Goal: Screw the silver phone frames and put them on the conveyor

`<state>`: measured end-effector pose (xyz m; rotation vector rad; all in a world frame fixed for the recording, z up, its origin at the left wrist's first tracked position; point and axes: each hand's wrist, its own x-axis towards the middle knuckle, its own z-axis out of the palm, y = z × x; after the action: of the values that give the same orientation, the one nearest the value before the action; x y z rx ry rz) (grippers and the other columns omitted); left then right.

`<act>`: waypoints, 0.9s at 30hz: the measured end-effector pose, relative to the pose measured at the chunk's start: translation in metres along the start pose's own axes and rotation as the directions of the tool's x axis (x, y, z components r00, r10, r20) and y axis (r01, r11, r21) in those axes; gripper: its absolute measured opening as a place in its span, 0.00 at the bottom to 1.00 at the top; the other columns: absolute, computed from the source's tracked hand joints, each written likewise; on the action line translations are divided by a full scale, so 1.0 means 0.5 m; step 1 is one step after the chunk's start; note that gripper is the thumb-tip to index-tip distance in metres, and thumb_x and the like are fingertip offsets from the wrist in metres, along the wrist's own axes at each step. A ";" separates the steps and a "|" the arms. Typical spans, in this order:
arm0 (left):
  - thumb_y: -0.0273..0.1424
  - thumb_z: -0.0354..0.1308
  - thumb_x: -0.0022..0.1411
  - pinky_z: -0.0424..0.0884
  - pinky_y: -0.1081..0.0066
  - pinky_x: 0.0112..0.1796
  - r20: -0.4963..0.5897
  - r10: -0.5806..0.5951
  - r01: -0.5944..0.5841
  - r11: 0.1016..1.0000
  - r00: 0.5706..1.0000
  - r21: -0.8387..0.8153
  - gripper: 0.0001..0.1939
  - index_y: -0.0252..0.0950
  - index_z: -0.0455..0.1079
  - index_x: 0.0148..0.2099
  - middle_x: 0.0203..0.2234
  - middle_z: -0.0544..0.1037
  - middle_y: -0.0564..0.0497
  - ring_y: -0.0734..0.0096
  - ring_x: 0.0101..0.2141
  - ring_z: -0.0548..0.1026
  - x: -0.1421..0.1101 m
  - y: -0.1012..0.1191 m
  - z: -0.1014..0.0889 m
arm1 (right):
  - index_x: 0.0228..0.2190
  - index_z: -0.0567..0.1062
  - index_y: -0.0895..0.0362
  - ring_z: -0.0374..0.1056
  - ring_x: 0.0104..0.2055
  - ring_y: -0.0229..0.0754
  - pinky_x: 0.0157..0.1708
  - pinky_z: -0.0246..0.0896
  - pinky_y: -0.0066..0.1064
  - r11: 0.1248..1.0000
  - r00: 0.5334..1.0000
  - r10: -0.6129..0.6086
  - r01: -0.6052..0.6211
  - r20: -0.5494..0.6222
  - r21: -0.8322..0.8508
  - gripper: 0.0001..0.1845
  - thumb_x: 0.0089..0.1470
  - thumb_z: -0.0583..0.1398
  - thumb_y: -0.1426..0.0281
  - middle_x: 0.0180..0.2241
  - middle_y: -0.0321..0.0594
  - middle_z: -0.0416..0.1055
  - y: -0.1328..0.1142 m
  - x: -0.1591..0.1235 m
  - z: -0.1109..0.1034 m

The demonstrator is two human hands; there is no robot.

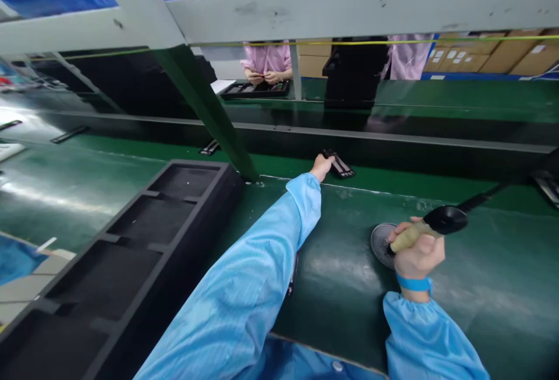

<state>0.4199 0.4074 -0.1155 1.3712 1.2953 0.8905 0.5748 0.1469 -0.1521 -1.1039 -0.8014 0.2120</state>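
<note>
My left hand [322, 166] reaches far forward in a light blue sleeve and closes its fingers on a small flat black part [338, 164] at the near edge of the conveyor belt [393, 153]. My right hand [417, 251] is wrapped round the tan-taped handle of a black tool [441, 220], whose cable runs off to the right. A round grey disc [381, 243] lies on the green mat just left of that hand.
A long black foam tray [131, 252] with several empty compartments lies at the left. A grey frame beam [349, 7] and a green strut [205, 106] cross above the belt. More black parts [70, 134] ride the belt. People in pink coats [267, 60] work opposite.
</note>
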 end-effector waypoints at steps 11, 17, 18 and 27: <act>0.25 0.66 0.72 0.72 0.56 0.68 0.256 0.177 -0.217 0.966 0.950 0.138 0.11 0.37 0.82 0.54 0.63 0.82 0.42 0.55 0.65 0.79 -0.222 -0.068 -0.225 | 0.39 0.75 0.54 0.65 0.15 0.47 0.11 0.59 0.34 0.999 0.999 0.005 -0.004 -0.037 0.034 0.34 0.62 0.62 0.35 0.19 0.35 0.69 -0.001 0.007 0.010; 0.31 0.70 0.71 0.68 0.47 0.72 0.285 0.270 -0.371 0.834 0.920 0.407 0.22 0.41 0.75 0.64 0.73 0.72 0.40 0.49 0.72 0.72 -0.441 -0.206 -0.370 | 0.36 0.76 0.51 0.64 0.16 0.50 0.12 0.58 0.37 0.999 0.998 0.034 -0.034 -0.056 0.005 0.31 0.60 0.62 0.35 0.19 0.36 0.67 -0.016 0.008 0.015; 0.31 0.71 0.70 0.68 0.46 0.73 0.281 0.267 -0.370 0.821 0.922 0.434 0.25 0.41 0.73 0.66 0.74 0.70 0.39 0.49 0.73 0.70 -0.462 -0.226 -0.373 | 0.36 0.75 0.51 0.64 0.16 0.50 0.12 0.58 0.37 1.000 0.998 0.027 -0.028 -0.054 -0.003 0.30 0.60 0.61 0.36 0.19 0.36 0.67 -0.017 0.009 0.016; 0.40 0.67 0.78 0.78 0.52 0.65 0.284 0.445 -0.527 0.689 0.849 0.498 0.19 0.39 0.75 0.65 0.60 0.84 0.41 0.54 0.62 0.81 -0.493 -0.283 -0.291 | 0.34 0.74 0.46 0.63 0.17 0.52 0.11 0.59 0.40 0.998 0.998 0.024 -0.027 -0.055 -0.054 0.29 0.59 0.59 0.34 0.19 0.36 0.65 -0.026 0.009 0.021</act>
<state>0.2094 0.1797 -0.1906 2.2924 1.1332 0.7548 0.5678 0.1508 -0.1364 -1.1675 -0.7487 0.1811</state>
